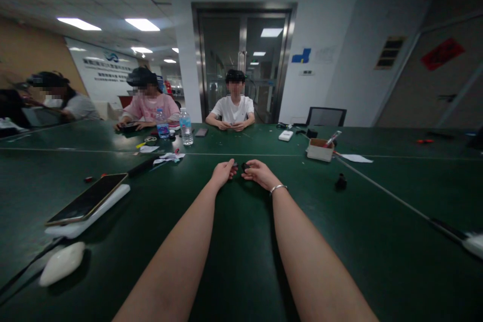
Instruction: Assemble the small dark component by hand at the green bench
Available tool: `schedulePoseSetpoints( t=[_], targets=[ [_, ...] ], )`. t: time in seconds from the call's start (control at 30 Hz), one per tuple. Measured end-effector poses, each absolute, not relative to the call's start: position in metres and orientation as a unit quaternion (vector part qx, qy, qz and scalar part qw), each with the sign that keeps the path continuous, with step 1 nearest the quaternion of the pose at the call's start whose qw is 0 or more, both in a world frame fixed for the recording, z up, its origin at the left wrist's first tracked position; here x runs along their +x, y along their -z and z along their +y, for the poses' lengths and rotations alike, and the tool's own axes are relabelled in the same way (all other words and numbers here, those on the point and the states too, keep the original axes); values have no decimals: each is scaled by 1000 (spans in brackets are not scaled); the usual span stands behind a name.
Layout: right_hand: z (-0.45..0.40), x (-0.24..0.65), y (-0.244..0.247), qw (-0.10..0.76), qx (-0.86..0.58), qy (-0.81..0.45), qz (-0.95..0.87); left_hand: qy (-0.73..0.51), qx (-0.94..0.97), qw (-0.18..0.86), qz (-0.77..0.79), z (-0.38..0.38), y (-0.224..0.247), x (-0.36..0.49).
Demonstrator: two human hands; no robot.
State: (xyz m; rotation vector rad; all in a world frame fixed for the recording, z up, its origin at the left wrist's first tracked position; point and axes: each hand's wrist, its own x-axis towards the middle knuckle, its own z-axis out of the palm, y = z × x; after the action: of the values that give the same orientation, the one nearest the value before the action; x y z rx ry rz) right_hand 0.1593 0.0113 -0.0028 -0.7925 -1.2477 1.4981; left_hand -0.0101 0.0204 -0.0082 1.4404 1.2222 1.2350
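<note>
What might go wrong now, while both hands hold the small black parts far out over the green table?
1. The small black part sits only in the fingertips of the right hand, near the left hand; if it slips, it may be hard to find on the dark green table.
2. Pulling the left arm back could perhaps nudge the phone, which lies on a white block near it.

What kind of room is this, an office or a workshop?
Probably an office meeting room used for light bench work: a long dark green table, glass double doors with a steel frame, and three seated people handling small parts.
</note>
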Motion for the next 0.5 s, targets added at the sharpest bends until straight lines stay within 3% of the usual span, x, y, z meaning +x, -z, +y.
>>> schedulePoseSetpoints(
  t=[0.2, 0.37, 0.5],
  targets=[
    [13, 155, 2, 495, -346, -543, -583, -533, 554, 436, 467, 14, 1, -11],
    [5, 146, -4, 436, -410, -419, -683, -518, 583, 454, 431, 8, -5, -4],
    [-8, 142, -9, 396, -438, -396, -703, -477, 623, 449, 428, 7, -2, 2]
  ],
)
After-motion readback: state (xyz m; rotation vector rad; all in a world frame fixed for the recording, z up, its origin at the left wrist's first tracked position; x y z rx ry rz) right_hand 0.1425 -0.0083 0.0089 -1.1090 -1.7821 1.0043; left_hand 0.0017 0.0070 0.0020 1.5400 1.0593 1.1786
